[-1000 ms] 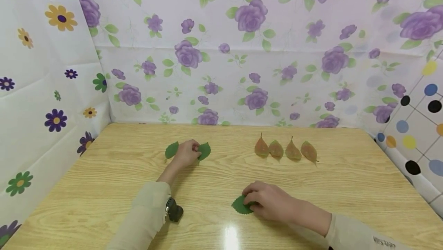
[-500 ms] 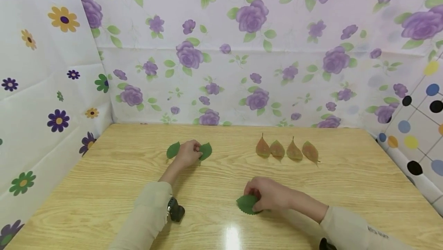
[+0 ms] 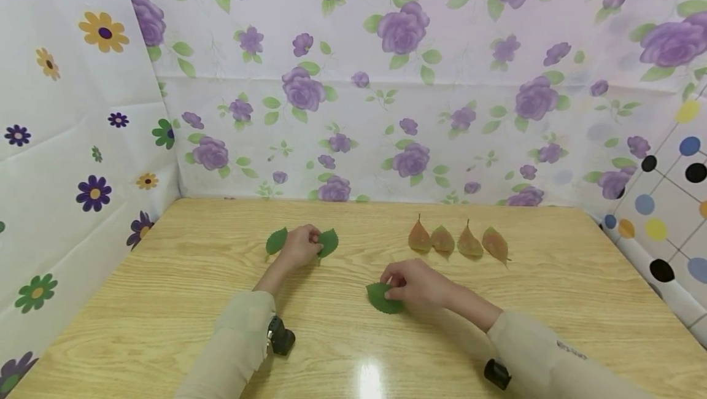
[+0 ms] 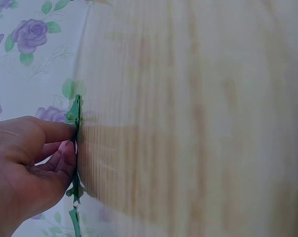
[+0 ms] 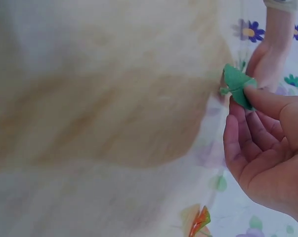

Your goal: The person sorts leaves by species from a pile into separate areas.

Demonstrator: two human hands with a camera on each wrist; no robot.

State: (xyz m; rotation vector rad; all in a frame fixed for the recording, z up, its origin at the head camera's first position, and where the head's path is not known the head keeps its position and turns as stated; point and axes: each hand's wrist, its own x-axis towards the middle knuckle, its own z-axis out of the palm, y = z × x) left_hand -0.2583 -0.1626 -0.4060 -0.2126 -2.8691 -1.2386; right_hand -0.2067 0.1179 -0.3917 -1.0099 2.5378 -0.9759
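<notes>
In the head view, my left hand (image 3: pixel 300 247) is at the back left of the table, its fingertips on a green leaf (image 3: pixel 329 242) with a toothed edge. In the left wrist view, that leaf (image 4: pixel 77 111) shows edge-on along the tabletop, with my thumb and fingers at it. Another green leaf (image 3: pixel 276 240) lies just left of this hand, partly covered. My right hand (image 3: pixel 422 283) pinches a third green leaf (image 3: pixel 381 298) between thumb and fingers over the middle of the table. The right wrist view shows the pinched leaf (image 5: pixel 237 81) beyond my thumb.
Several reddish-brown leaves, one of them a leaf with its stem up (image 3: pixel 419 238), lie in a row at the back right. The wooden table (image 3: pixel 342 337) meets a floral cloth (image 3: pixel 353 116) at its far edge. Black wrist cameras sit on both sleeves.
My right hand has lifted the green leaf and moved it away from me, toward the back of the table. The left hand stays at its leaf.
</notes>
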